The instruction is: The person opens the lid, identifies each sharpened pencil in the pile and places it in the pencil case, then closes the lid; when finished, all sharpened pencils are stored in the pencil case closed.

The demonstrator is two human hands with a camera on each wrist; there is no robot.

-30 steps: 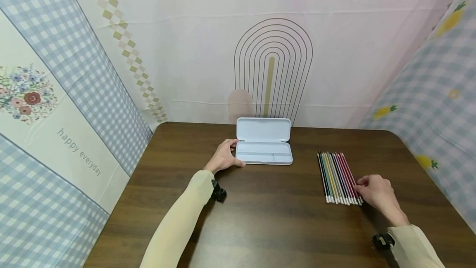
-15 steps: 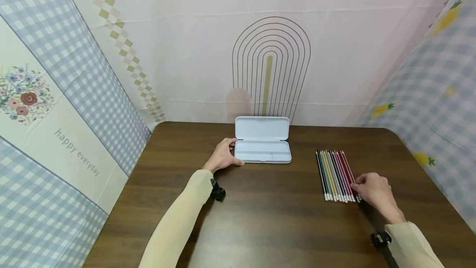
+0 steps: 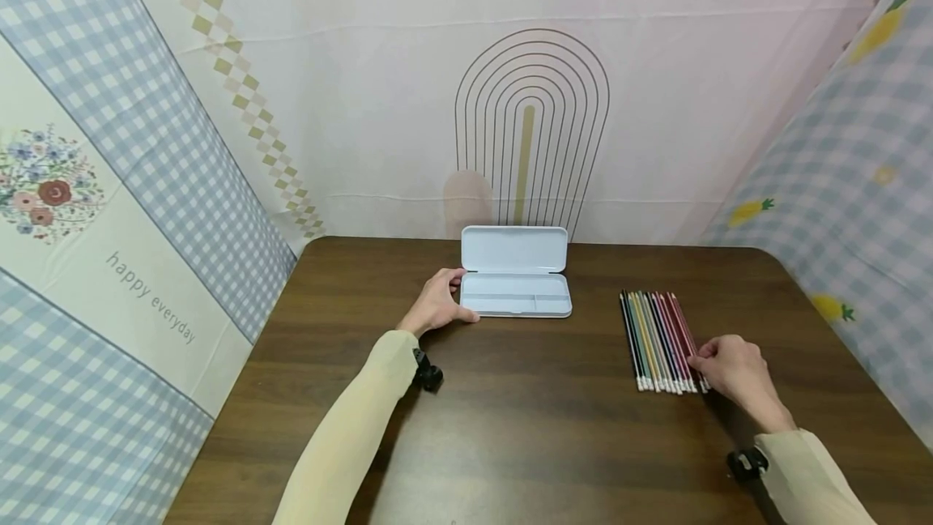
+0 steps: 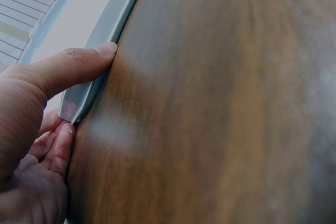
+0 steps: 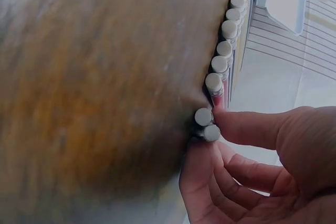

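Observation:
An open, pale blue pencil case (image 3: pixel 513 251) lies at the table's far side, its lid raised and its compartments bare. My left hand (image 3: pixel 435 304) grips its left end, the thumb (image 4: pixel 79 66) on the front edge and the other fingers around the end. To the right, a row of colored pencils (image 3: pixel 651 339) lies side by side, white erasers toward me. At the row's right edge my right hand (image 3: pixel 738 369) pinches two pencils (image 5: pixel 203 117) between thumb and fingers. Their eraser ends show just apart from the neighboring ones in the right wrist view.
The brown wooden table (image 3: pixel 539 428) reaches back to a white patterned cloth (image 3: pixel 379 104) behind the case. Blue checked cloth (image 3: pixel 860 185) hangs along both sides. Bare tabletop lies between the case and the pencils.
The head view has shifted slightly. My right fingertips have moved a little left at the row's right edge. The left hand stays at the case.

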